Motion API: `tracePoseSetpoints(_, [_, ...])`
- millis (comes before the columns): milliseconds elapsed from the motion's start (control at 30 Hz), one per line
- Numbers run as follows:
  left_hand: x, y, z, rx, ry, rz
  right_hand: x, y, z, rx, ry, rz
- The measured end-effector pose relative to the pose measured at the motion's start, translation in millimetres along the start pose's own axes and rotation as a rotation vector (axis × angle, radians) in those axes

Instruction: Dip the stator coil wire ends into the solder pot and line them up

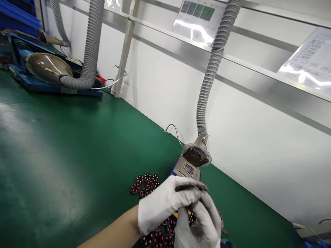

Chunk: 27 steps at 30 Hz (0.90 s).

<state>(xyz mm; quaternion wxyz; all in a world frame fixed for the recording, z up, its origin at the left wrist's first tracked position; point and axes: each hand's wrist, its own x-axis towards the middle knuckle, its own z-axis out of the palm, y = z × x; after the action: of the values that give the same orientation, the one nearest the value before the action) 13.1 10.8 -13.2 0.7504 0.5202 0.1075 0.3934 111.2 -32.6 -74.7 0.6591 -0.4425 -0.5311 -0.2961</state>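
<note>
My left hand (165, 199), in a white glove with darkened fingertips, reaches in from the lower left. Its fingers are closed and meet those of my right hand (204, 220), which is gloved too and curled shut. Whatever lies between them is hidden by the fingers. A thin dark metal piece (224, 227) pokes out beside my right hand; I cannot tell if it is held. Just beyond the hands stands a small metal box (182, 167) with a square speckled panel on top. Small round black parts with pink or yellow segments (144, 192) lie left of the box, and more are under my wrists.
A round fume hood (190, 148) on a grey flexible duct (210, 69) hangs over the box. The green bench (64, 148) runs along a white wall (258, 144). At the far left, a blue machine (59, 88) has another hood and duct. Printed sheets (199, 20) hang above.
</note>
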Motion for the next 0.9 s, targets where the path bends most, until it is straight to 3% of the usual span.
tracePoseSetpoints(67, [0.2, -6.4, 2.7, -0.076, 0.1, 0.007, -4.5, 3.1, -0.6, -0.054, 0.009, -0.051])
tracePoseSetpoints(200, [-1.5, -1.3, -2.5, -0.158, 0.239, 0.16, -3.9, 4.3, -4.4, 0.001, 0.057, 0.038])
tracePoseSetpoints(367, [0.9, 9.6, -3.1, -0.052, 0.112, -0.056, 1.0, -1.1, -7.1, 0.044, 0.143, 0.164])
tracePoseSetpoints(467, [2.7, 2.9, 6.2, -0.114, 0.28, -0.04, -1.2, 1.9, -11.2, 0.034, 0.067, 0.134])
tracePoseSetpoints(567, [2.0, -1.7, 9.5, -0.245, 0.379, 0.096, -1.8, 11.2, -19.6, 0.078, -0.013, 0.14])
tracePoseSetpoints(667, [-0.1, 2.7, 5.2, -0.243, 0.328, 0.161, -0.4, 18.6, -25.9, 0.114, -0.063, 0.212])
tracePoseSetpoints(767, [-1.3, 8.0, 3.0, -0.154, 0.205, 0.008, 0.0, 15.5, -22.1, 0.094, -0.043, 0.154])
tracePoseSetpoints(900, [0.6, 4.1, 6.7, -0.123, 0.181, -0.044, -1.6, 0.5, -7.9, 0.025, 0.041, 0.089])
